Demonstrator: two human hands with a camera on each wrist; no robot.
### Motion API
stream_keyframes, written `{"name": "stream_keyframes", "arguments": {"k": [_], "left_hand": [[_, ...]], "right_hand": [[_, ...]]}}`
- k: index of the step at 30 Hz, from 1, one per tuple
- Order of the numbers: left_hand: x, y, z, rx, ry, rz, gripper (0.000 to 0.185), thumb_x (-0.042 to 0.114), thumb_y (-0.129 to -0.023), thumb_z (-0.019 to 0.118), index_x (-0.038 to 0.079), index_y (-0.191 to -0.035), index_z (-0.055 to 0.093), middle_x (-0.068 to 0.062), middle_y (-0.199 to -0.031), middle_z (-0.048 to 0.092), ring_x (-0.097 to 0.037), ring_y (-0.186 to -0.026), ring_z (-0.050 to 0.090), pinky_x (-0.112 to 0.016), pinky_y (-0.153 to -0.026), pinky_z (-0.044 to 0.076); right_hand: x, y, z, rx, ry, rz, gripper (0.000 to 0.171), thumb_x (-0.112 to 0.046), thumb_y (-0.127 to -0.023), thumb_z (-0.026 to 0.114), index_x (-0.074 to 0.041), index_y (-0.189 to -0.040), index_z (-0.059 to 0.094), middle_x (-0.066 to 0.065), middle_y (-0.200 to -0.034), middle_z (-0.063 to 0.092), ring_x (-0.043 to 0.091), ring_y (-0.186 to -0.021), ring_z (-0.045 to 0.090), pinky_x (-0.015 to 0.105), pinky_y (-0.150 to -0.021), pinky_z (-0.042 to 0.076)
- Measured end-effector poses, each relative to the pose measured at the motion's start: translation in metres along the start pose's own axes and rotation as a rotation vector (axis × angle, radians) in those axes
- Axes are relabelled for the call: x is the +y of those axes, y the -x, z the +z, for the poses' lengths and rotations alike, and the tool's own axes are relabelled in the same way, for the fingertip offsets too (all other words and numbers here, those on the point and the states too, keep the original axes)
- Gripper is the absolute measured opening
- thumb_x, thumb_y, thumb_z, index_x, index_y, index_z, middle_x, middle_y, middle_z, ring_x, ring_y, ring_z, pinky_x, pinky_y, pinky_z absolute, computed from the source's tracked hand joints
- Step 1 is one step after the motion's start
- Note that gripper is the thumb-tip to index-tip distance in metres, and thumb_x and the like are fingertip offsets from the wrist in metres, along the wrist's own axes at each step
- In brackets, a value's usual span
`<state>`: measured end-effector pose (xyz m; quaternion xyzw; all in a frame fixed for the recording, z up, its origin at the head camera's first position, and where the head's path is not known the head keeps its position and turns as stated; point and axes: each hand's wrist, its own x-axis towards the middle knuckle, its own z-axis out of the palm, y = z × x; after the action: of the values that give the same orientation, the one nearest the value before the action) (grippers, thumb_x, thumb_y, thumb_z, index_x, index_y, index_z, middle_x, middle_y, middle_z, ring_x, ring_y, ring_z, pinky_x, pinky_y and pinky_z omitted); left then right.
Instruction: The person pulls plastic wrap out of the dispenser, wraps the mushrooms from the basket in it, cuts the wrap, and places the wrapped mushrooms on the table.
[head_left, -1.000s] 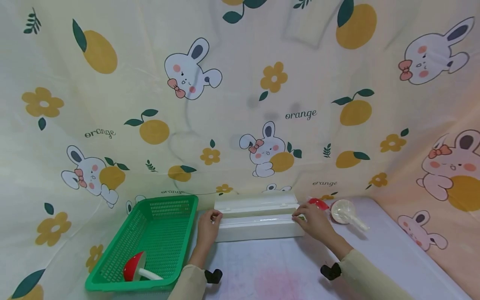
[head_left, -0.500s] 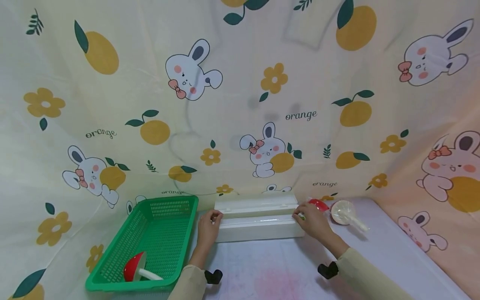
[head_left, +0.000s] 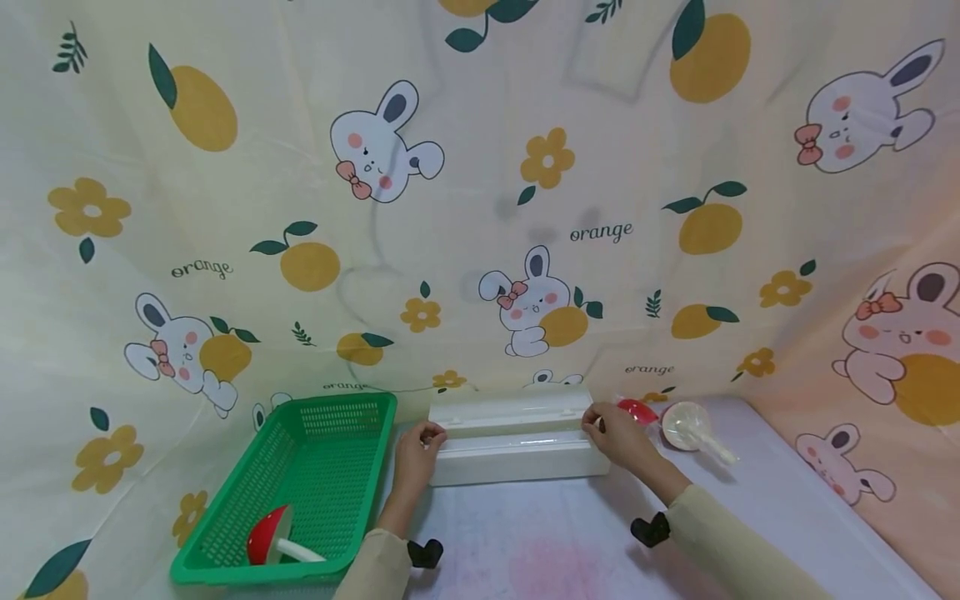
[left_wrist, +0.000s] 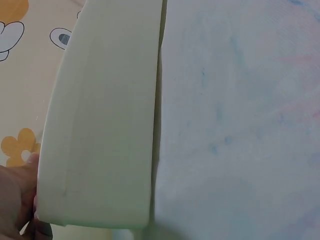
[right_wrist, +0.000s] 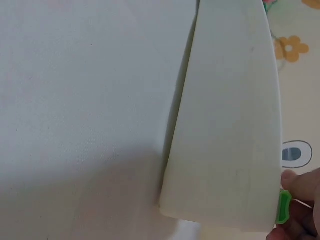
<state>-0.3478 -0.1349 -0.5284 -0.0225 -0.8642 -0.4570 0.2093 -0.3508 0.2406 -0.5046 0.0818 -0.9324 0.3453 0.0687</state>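
Note:
A long white plastic-wrap dispenser (head_left: 517, 462) lies across the back of the table with its lid (head_left: 510, 406) raised. My left hand (head_left: 417, 454) grips its left end, thumb and index finger meeting at the top edge. At the right end, my right hand (head_left: 621, 437) pinches a small green slide cutter (right_wrist: 284, 206) on the dispenser's edge, seen in the right wrist view. In the left wrist view, the dispenser's front wall (left_wrist: 100, 120) fills the middle and only part of my left hand shows at the corner. Whether clear film lies under the fingers is hard to see.
To the left stands a green plastic basket (head_left: 375, 467) with a red-capped toy mushroom (head_left: 266, 535) in it. Beyond my right hand lie a film-wrapped toy mushroom (head_left: 686, 425) and another red cap (head_left: 637, 409). A printed cloth hangs behind the table.
My right hand has shifted slightly left along the dispenser's top edge, and its forearm came with it. The left hand, basket and mushrooms stay where they were.

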Motion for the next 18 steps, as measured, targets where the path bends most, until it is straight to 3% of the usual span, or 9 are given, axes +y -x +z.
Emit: {"name": "stream_keyframes", "arguments": {"k": [8,14,18], "left_hand": [[0.006,-0.003,-0.003,0.005,0.038,-0.04,0.007,0.008,-0.099,0.078,0.002,-0.098,0.075,-0.006,-0.088,0.073,-0.019,-0.084,0.063,-0.03,-0.073,0.05],[0.015,-0.011,-0.005,0.007,0.04,-0.106,0.004,0.01,-0.101,0.075,0.005,-0.101,0.075,-0.006,-0.091,0.074,-0.02,-0.085,0.063,-0.03,-0.071,0.05],[0.021,-0.014,-0.007,0.015,0.038,-0.098,0.005,0.009,-0.101,0.075,0.005,-0.1,0.076,-0.007,-0.092,0.075,-0.021,-0.085,0.066,-0.031,-0.072,0.052]], "right_hand": [[-0.002,-0.004,-0.002,0.038,-0.045,0.005,0.009,-0.012,-0.102,0.075,-0.009,-0.109,0.07,0.004,-0.094,0.065,0.022,-0.083,0.057,0.029,-0.07,0.055],[-0.004,-0.007,-0.009,0.077,-0.06,-0.041,0.006,-0.01,-0.103,0.073,-0.008,-0.107,0.07,0.005,-0.093,0.066,0.021,-0.081,0.056,0.027,-0.066,0.051],[-0.005,-0.009,-0.012,0.097,-0.064,-0.056,0.006,-0.011,-0.103,0.073,-0.009,-0.107,0.069,0.005,-0.095,0.067,0.021,-0.082,0.056,0.025,-0.065,0.049]]}}
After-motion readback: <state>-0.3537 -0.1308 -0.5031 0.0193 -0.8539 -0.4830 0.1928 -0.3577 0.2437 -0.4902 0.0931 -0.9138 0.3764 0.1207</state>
